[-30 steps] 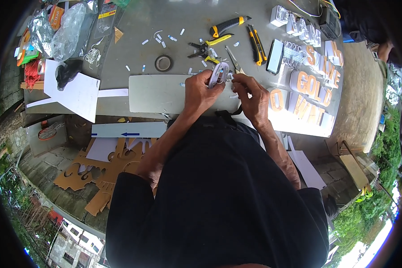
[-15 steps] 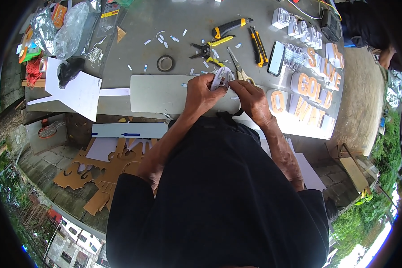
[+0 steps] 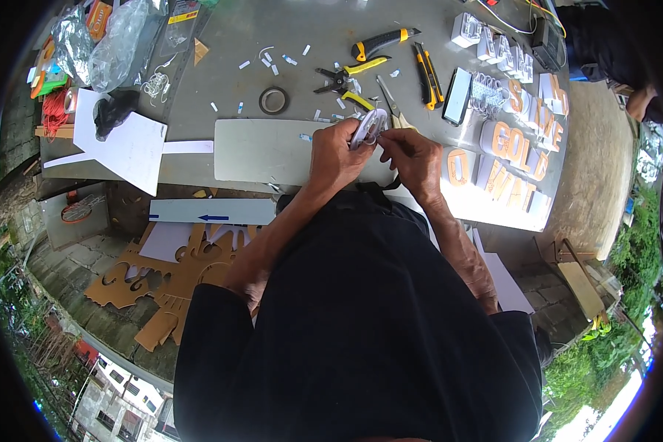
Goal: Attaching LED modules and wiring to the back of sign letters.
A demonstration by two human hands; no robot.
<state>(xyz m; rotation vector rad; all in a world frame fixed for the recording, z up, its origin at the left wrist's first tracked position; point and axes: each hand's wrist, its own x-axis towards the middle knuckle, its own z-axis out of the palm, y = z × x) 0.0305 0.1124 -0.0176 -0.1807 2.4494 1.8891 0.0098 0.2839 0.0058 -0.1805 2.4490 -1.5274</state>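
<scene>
My left hand (image 3: 337,156) grips a small white channel letter (image 3: 369,127), rounded and hollow, tilted up above the table's near edge. My right hand (image 3: 420,163) is pinched at the letter's right side; whatever lies between its fingertips is too small to make out. Just beyond the letter lie scissors (image 3: 387,94), partly hidden by it, and wire strippers (image 3: 337,79) with yellow handles. A yellow and black cutter knife (image 3: 426,76) rests to their right. Under my hands is a grey flat panel (image 3: 261,151).
Finished channel letters (image 3: 512,140) stand in rows at the right, beside a phone (image 3: 457,96) and a coil of LED modules (image 3: 486,92). Black tape (image 3: 273,101) and several white scraps lie mid-table. White sheet (image 3: 129,151) and plastic bags (image 3: 118,51) fill the left. Another person (image 3: 604,48) is at far right.
The channel letter has moved slightly right and turned in my left hand. My right hand's fingers have shifted and curled differently beside its edge.
</scene>
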